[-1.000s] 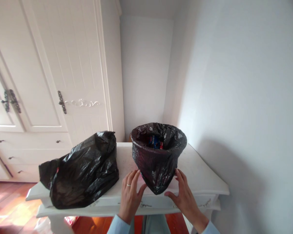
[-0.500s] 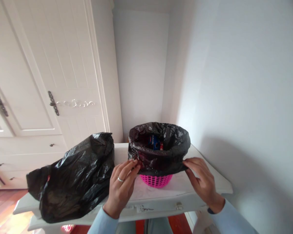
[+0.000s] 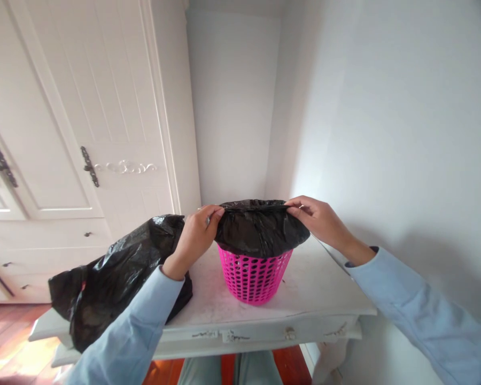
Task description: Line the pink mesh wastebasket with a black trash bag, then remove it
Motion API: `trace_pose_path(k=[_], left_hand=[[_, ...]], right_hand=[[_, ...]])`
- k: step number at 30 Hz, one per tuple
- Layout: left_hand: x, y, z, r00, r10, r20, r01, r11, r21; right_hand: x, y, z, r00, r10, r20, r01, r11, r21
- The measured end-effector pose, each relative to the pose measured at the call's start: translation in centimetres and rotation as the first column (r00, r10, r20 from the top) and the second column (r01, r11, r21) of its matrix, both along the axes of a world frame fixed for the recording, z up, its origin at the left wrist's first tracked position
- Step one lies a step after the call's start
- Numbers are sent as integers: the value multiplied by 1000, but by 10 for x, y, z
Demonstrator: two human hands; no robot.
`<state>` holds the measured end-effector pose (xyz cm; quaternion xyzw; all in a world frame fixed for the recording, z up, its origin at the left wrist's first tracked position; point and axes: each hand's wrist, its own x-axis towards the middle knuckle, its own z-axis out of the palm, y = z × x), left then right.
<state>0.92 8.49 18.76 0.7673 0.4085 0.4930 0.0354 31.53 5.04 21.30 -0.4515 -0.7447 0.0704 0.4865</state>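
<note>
A pink perforated plastic basket (image 3: pixel 253 278) stands upright on the white table (image 3: pixel 208 291). Its mouth is covered by a black plastic bag (image 3: pixel 260 232), whose near side hangs over the basket's upper wall. My left hand (image 3: pixel 198 231) pinches the bag's edge at the left of the rim. At the right, my right hand (image 3: pixel 316 219) grips the same raised edge between thumb and fingers. The lifted plastic hides the basket's inside. Left of the basket lies a second black plastic bag (image 3: pixel 132 267), bulky and partly behind my left sleeve.
A white wardrobe (image 3: pixel 116 117) with dark metal handles stands at the left. The pale wall (image 3: pixel 393 133) rises close on the right and behind the table. Reddish wooden floor (image 3: pixel 20 337) shows at lower left.
Both hands have moved up from the bag's lower hem, raising its near edge. More of the pink basket now shows, while the blue and red item inside is hidden.
</note>
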Motion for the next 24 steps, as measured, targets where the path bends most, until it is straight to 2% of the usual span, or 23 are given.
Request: trace_pose_path(k=[3, 6, 8, 10, 12, 13, 14, 16, 17, 19, 21, 24], left_hand=[[-4, 17, 8, 978, 157, -140, -182, 965, -187], [-10, 21, 10, 950, 261, -173, -296, 928, -226], [-10, 8, 11, 947, 308, -87, -317, 940, -123], [-5, -17, 13, 948, 309, 82, -314, 947, 68], [6, -46, 12, 950, 208, 235, -276, 908, 315], [12, -59, 10, 971, 131, 199, -204, 891, 406], [19, -70, 8, 994, 54, 94, -91, 884, 458], [30, -82, -1, 991, -16, -133, 75, 886, 457], [34, -84, -6, 975, -15, -221, 112, 893, 435], [40, -80, -18, 948, 34, -316, 103, 908, 406], [40, -73, -27, 932, 64, -357, 89, 914, 397], [34, -61, -34, 925, 36, -378, 126, 911, 393]], right_hand=[[-8, 6, 5, 975, 107, -194, -154, 957, -246], [-27, 0, 1, 939, 152, -308, -262, 898, -354], [-41, -7, -3, 923, 166, -348, -299, 879, -373], [-53, -14, -6, 894, 188, -406, -350, 859, -375], [-61, -20, -7, 869, 203, -452, -390, 843, -371], [-63, -23, -7, 867, 209, -453, -392, 847, -359], [-64, -25, -7, 872, 217, -438, -381, 863, -331], [-60, -30, -8, 902, 235, -363, -327, 919, -219], [-56, -33, -10, 925, 235, -300, -285, 948, -137], [-44, -40, -19, 975, 186, -125, -180, 982, 58], [-29, -45, -33, 993, 76, 92, -98, 961, 259], [-8, -48, -61, 927, -95, 363, -88, 885, 457]])
